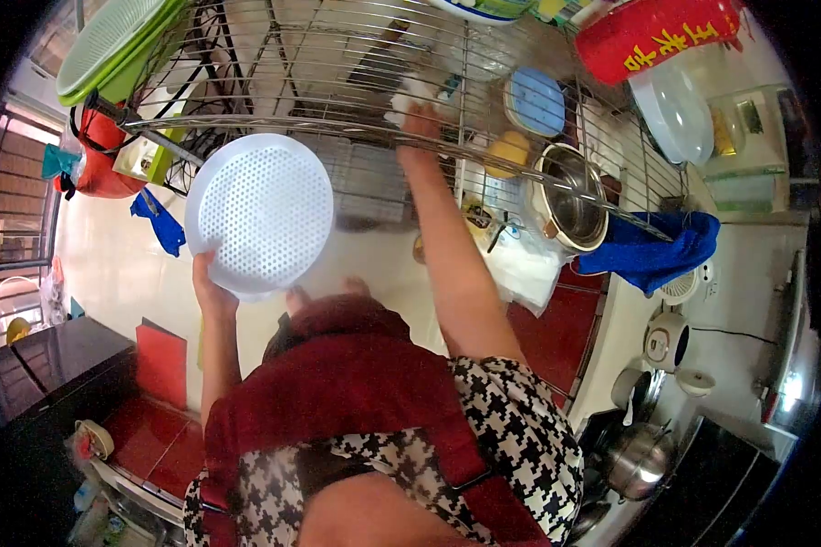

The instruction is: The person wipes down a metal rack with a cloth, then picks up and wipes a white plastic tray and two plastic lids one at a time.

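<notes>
In the head view, my left hand point(213, 290) grips the lower left rim of a round white perforated tray point(263, 208), like a strainer basket, held up flat-side toward me. My right hand point(420, 126) reaches in under the top wires of a metal rack point(337, 128), closed on a white cloth point(416, 95). Rack wires partly cover this hand and the cloth. Right of my forearm, a blue-lidded container point(535, 100), a yellow round item point(508, 153) and a deep metal pot point(570, 196) stand on the rack.
Green and white baskets point(109, 50) sit at the rack's upper left, and a red bag point(661, 36) at its upper right. A blue towel point(657, 246) hangs off the right side. Lower right are a steel pot point(639, 460) and a black cooktop point(711, 483).
</notes>
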Available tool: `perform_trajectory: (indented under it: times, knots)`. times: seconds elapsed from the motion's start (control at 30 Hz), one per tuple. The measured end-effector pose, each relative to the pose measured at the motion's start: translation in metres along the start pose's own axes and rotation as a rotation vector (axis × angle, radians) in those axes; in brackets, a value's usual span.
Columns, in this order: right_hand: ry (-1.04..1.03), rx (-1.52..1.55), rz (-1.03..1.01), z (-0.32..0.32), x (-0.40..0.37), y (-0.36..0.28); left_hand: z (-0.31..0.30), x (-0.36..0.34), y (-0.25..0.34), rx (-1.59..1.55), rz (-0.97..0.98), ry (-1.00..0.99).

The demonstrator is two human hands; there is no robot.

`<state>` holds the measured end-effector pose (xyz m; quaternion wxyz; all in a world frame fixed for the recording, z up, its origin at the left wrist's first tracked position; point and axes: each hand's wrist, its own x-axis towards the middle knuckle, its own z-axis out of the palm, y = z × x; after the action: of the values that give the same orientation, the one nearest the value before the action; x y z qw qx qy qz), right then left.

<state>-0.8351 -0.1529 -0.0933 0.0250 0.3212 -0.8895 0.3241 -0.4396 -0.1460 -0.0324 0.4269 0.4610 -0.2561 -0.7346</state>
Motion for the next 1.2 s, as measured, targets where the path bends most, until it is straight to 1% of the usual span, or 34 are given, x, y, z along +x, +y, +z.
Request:
perform_trajectory:
  times: [0.03,0.07,0.13,0.17,0.2,0.23,0.27,0.3,0.37,0.4,0.43,0.47,0.5,0.57,0.6,0.67,0.7,0.8,0.83,0.87,0.93,0.97,1.0,1.07,1.1,1.13,1.17,1.2]
  knots:
    - [0.126,-0.213,-0.245,0.031,-0.004,0.013,0.0,0.0,0.001,0.005,-0.001,0.003]
    - [0.131,-0.208,-0.24,0.023,-0.004,0.008,0.002,0.0,0.003,0.009,0.001,0.002]
    - [-0.062,-0.055,-0.295,0.0,-0.004,0.0,-0.001,0.001,0.002,0.004,0.016,0.009]
    - [-0.077,0.113,-0.363,-0.002,-0.006,0.018,0.0,0.004,0.0,-0.012,0.028,0.012]
    - [-0.051,0.094,-0.362,-0.034,-0.006,0.015,0.0,0.007,-0.001,-0.075,0.011,-0.047]
    - [-0.208,-0.003,-0.27,-0.08,-0.016,-0.002,0.005,0.004,0.001,-0.073,-0.002,-0.058]
    - [-0.371,-0.093,-0.174,-0.109,-0.026,-0.01,0.008,0.001,0.004,-0.068,-0.014,-0.058]
    - [-0.365,-0.099,-0.171,-0.115,-0.032,-0.002,0.004,0.003,0.003,-0.038,-0.023,-0.051]
    - [-0.418,-0.245,-0.112,-0.111,-0.045,0.021,0.003,0.004,0.003,-0.037,-0.026,-0.036]
    - [-0.41,-0.242,-0.11,-0.093,-0.054,0.036,0.004,0.004,0.004,-0.035,-0.027,-0.016]
    - [-0.174,-0.229,-0.274,-0.064,-0.065,0.053,0.006,0.002,0.006,-0.044,-0.026,-0.009]
    - [0.064,-0.214,-0.433,-0.045,-0.07,0.057,0.005,0.002,0.005,-0.044,-0.021,-0.016]
    - [0.073,-0.213,-0.432,-0.037,-0.071,0.043,0.002,0.004,0.004,-0.05,-0.004,-0.029]
    - [-0.098,0.102,-0.209,-0.031,-0.07,0.009,-0.002,0.005,0.002,-0.055,0.018,-0.056]
    - [-0.084,0.106,-0.207,-0.032,-0.07,0.004,-0.001,0.005,0.004,-0.061,0.006,-0.039]
    - [-0.134,0.112,-0.345,-0.038,-0.068,0.002,0.003,0.004,0.003,-0.068,-0.007,-0.033]
    - [-0.125,0.11,-0.341,-0.038,-0.066,0.008,0.01,-0.001,0.005,-0.057,-0.007,-0.03]
    - [-0.216,0.388,-0.257,-0.041,-0.059,0.024,0.012,-0.001,0.006,-0.047,-0.001,-0.053]
    - [-0.083,0.112,-0.436,-0.066,-0.06,0.028,0.011,0.0,0.007,-0.043,0.0,-0.072]
    - [-0.077,0.109,-0.433,-0.086,-0.06,0.032,0.012,-0.001,0.008,-0.042,-0.001,-0.079]
    - [-0.196,-0.163,-0.333,-0.119,-0.058,0.035,0.017,-0.005,0.01,-0.041,-0.017,-0.035]
    - [-0.283,-0.142,-0.226,-0.133,-0.064,0.029,0.015,-0.006,0.01,-0.04,-0.011,-0.035]
    - [-0.282,-0.136,-0.23,-0.129,-0.069,0.028,0.012,-0.006,0.009,-0.047,-0.002,-0.043]
    - [-0.195,-0.026,-0.327,-0.107,-0.075,0.03,0.009,-0.006,0.005,-0.058,0.017,-0.041]
    - [-0.183,-0.124,-0.385,-0.079,-0.08,0.031,0.009,-0.007,0.004,-0.045,0.04,-0.063]
    - [-0.198,-0.108,-0.395,-0.072,-0.082,0.019,0.007,-0.01,0.004,-0.027,0.064,-0.08]
    - [-0.267,-0.092,-0.388,-0.066,-0.084,0.007,0.006,-0.012,0.005,-0.037,0.029,-0.077]
    - [-0.337,-0.075,-0.38,-0.06,-0.085,-0.006,0.005,-0.013,0.004,-0.03,0.039,-0.056]
